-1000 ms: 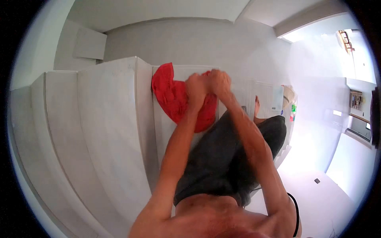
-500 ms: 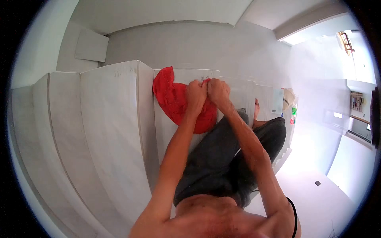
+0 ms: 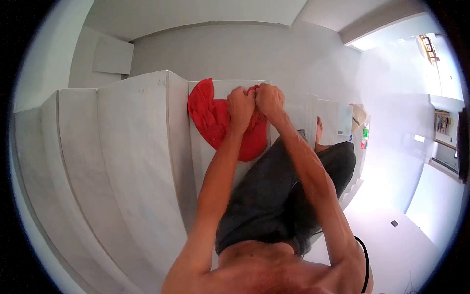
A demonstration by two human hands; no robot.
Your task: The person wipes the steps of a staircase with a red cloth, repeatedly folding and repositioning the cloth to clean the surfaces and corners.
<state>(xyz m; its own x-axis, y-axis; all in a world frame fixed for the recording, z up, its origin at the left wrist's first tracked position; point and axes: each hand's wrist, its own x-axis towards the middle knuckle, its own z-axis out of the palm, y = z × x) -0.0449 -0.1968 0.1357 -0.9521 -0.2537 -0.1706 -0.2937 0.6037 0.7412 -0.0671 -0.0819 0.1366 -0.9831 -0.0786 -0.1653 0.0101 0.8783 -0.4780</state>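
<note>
Both fists shifted slightly up the step | left hand (image 3: pixel 240 104) and right hand (image 3: pixel 269 99) fingers clenched on red cloth (image 3: pixel 213 120) | cloth apparently lying on white stair step (image 3: pixel 205 161).

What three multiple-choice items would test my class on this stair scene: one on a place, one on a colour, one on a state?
1. Where does the cloth lie?
A. on a white stair step
B. in a bucket
C. over a chair

2. What colour is the cloth?
A. blue
B. red
C. green

3. How are the left hand and right hand set?
A. both open and flat
B. one raised well away
C. both clenched on the cloth, side by side

Right letters:
1 A, the cloth spreads over that step.
2 B, it is plain red all over.
3 C, both fists bunch its upper edge.
</note>
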